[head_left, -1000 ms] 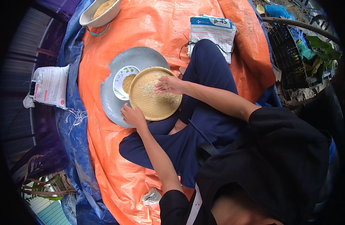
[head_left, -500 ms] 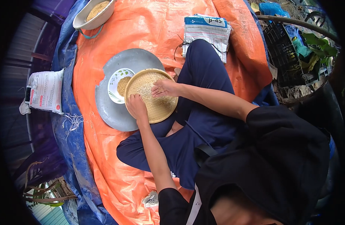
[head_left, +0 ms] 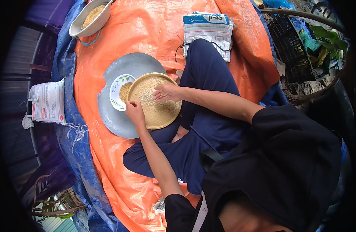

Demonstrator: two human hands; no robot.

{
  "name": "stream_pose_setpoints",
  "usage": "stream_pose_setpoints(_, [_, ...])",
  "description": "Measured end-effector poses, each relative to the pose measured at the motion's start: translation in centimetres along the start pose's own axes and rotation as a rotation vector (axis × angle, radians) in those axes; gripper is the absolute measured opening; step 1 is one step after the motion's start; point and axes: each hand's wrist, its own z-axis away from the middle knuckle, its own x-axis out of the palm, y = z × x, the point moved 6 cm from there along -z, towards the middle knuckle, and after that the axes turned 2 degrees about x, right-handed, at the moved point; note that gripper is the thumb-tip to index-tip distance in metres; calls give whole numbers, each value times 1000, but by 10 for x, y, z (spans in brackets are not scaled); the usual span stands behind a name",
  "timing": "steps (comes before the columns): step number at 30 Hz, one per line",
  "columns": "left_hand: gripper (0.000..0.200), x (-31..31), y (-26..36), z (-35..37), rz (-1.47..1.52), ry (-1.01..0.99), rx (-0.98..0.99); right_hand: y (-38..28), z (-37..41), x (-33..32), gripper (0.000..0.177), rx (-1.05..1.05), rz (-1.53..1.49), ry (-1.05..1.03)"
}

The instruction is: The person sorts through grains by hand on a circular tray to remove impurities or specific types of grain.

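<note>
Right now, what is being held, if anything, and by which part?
The right hand holds loose grain in its curled fingers. The left hand is at the rim of the tray; whether it holds anything can't be told.

So the bowl sits on the round slab with grain in it, and the basket overlaps its right side. Over on the tarp, the folded sacks are far right, basin far left, crate right of the sacks, off the tarp.
</note>
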Motion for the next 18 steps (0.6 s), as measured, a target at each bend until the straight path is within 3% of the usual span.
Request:
stream_pose_setpoints(9, [11, 1, -1, -24, 25, -4, 88, 0, -3, -3, 40, -15, -16, 2])
stream_pose_setpoints(18, [14, 20, 25, -27, -393, -187, 362, -2, 0, -2, 39, 0, 28, 6])
